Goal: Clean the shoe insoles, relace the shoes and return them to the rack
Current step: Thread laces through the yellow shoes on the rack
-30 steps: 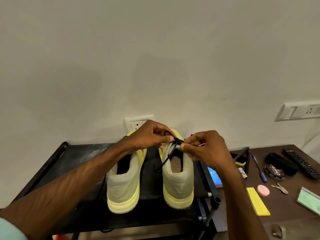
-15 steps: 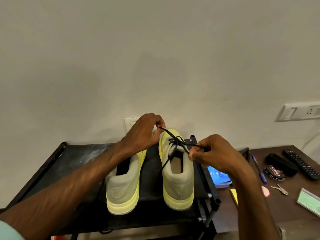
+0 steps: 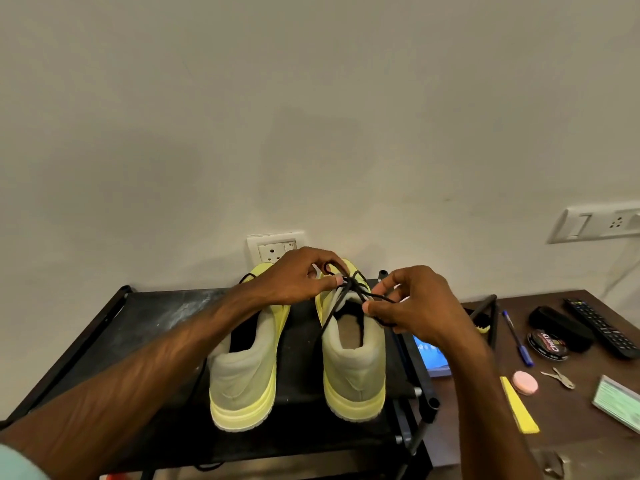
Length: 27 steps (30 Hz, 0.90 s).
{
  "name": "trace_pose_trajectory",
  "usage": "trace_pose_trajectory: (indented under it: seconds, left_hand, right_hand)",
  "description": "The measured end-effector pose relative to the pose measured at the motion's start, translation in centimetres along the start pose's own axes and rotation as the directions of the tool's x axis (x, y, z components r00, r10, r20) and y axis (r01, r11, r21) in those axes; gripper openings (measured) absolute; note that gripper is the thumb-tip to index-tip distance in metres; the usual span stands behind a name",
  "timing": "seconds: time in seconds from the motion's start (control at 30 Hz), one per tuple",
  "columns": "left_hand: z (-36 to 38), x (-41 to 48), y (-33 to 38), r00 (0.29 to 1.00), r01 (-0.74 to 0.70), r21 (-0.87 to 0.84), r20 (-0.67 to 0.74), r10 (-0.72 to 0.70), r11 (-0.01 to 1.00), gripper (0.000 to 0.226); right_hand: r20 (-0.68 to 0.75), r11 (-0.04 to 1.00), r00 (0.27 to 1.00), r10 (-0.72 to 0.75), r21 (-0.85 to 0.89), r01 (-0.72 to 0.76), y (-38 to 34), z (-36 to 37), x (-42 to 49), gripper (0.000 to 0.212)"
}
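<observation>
Head view: the black lace (image 3: pixel 350 284) is crossed into a knot over the tongue of the right shoe (image 3: pixel 353 372), at the centre of the frame. A loop is pinched by the left hand (image 3: pixel 298 275) just upper left of the knot, and a strand is pinched by the right hand (image 3: pixel 415 306) just lower right of it. The lace is thus drawn across the shoe, whose long axis points up the frame toward the wall. Both shoes are set on the rack (image 3: pixel 156 317), with the left shoe (image 3: pixel 246 372) just beside. Pulling room is judged freer rightward, over the worktop (image 3: pixel 575 424).
</observation>
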<state>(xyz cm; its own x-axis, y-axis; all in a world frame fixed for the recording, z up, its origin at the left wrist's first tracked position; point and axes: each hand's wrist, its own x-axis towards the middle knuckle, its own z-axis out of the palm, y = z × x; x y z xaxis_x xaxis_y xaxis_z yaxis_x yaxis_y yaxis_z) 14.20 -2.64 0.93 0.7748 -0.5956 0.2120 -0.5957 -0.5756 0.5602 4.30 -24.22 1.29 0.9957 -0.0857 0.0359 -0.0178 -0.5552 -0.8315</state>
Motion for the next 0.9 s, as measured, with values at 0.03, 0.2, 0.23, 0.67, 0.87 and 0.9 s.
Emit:
trace_pose_trajectory:
  seconds: [0.03,0.2,0.23,0.67,0.87,0.9]
  left_hand:
    - [0.0,0.1,-0.2,1.0,-0.001,0.004,-0.002,0.001,1.0,0.017]
    - [0.1,0.2,-1.0,0.999,0.037,-0.033,0.003,-0.037,0.999,0.018]
    - [0.1,0.3,-1.0,0.999,0.044,-0.049,0.018,-0.043,0.998,0.018]
    - [-0.3,0.7,-0.2,0.999,-0.034,-0.022,0.039,0.035,0.999,0.012]
    - [0.0,0.3,-0.5,0.997,-0.048,0.089,-0.054,0.053,0.995,0.012]
    - [0.0,0.3,-0.7,0.997,-0.042,0.092,-0.063,0.048,0.995,0.012]
  right_hand:
    - [-0.013,1.0,1.0,-0.006,-0.023,0.005,0.1,0.0,0.1,0.027]
    - [-0.097,0.994,0.992,-0.085,-0.078,0.077,-0.6,0.8,0.2,0.031]
    - [-0.102,0.991,0.99,-0.099,-0.102,0.089,-0.9,1.0,0.2,0.028]
    - [-0.066,0.984,0.994,-0.084,-0.162,0.072,0.0,0.5,0.7,0.009]
    - [-0.06,0.983,0.995,-0.081,-0.172,0.07,0.0,-0.1,0.3,0.009]
    - [-0.059,0.982,0.995,-0.078,-0.177,0.067,0.0,-0.3,0.3,0.009]
